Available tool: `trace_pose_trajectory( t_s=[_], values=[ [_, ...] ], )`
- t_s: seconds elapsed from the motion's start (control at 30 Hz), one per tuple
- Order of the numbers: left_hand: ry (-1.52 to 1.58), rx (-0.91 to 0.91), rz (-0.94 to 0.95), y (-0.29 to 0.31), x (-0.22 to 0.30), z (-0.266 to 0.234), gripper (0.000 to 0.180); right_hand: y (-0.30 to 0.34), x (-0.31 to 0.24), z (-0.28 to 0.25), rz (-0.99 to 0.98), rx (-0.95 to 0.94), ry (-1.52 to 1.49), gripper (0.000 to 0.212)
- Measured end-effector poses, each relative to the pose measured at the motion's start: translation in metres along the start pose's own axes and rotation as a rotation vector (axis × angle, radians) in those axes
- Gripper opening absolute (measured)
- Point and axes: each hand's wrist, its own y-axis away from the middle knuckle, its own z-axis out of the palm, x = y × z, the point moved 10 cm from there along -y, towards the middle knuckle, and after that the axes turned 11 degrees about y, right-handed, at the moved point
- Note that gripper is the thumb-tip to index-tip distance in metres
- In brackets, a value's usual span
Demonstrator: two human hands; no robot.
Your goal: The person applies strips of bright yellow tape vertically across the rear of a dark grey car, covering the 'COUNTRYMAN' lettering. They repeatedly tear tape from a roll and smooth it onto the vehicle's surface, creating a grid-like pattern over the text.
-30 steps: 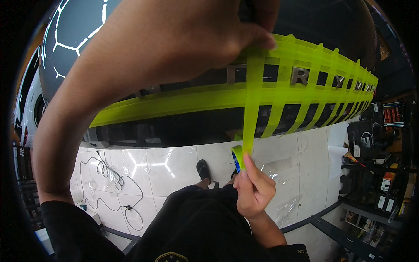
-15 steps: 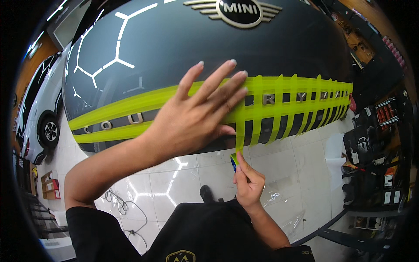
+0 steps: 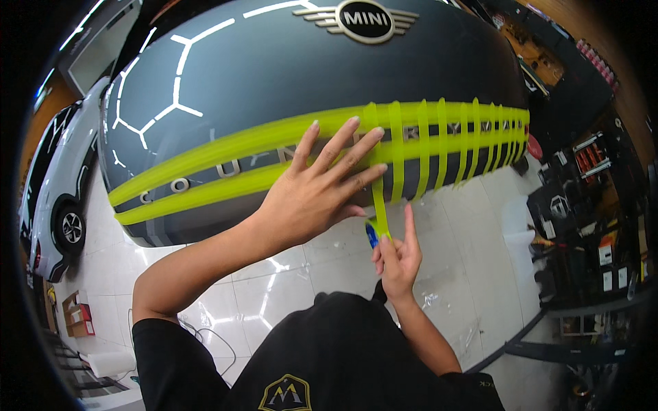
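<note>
A dark grey car panel (image 3: 274, 82) curves across the view, with two long yellow-green tape bands (image 3: 205, 147) above and below a row of metallic letters (image 3: 452, 129). Several short upright tape strips (image 3: 423, 147) cross them on the right. My left hand (image 3: 308, 192) lies spread over the bands and some letters, fingers apart, fingertips beside the newest strip. From there a length of tape (image 3: 381, 212) runs down past the panel's lower edge to a tape roll (image 3: 373, 234). My right hand (image 3: 399, 264) grips this roll, its blue inside showing, with the index finger stretched upward.
A winged emblem (image 3: 367, 20) sits higher on the panel. A white car (image 3: 65, 185) stands at the left, above a cardboard box (image 3: 77, 315). Cables (image 3: 223, 339) lie on the tiled floor (image 3: 288, 274). Dark shelving with tools and boxes (image 3: 596, 219) lines the right side.
My left hand has slid lower on the panel, baring the top of the newest strip. My right index finger now points up. The whole view has shifted a little.
</note>
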Motion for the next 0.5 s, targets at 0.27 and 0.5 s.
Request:
trace_pose_trajectory(
  t_s=[0.27, 0.5],
  values=[
    [-0.168, -0.017, 0.093, 0.007, 0.02, 0.027, 0.094, -0.017, 0.031, 0.002, 0.191, -0.048, -0.064, 0.05],
    [-0.334, -0.032, 0.191, 0.015, 0.025, 0.038, 0.097, -0.03, -0.002, 0.013, -0.001, -0.025, -0.076, 0.044]
  ],
)
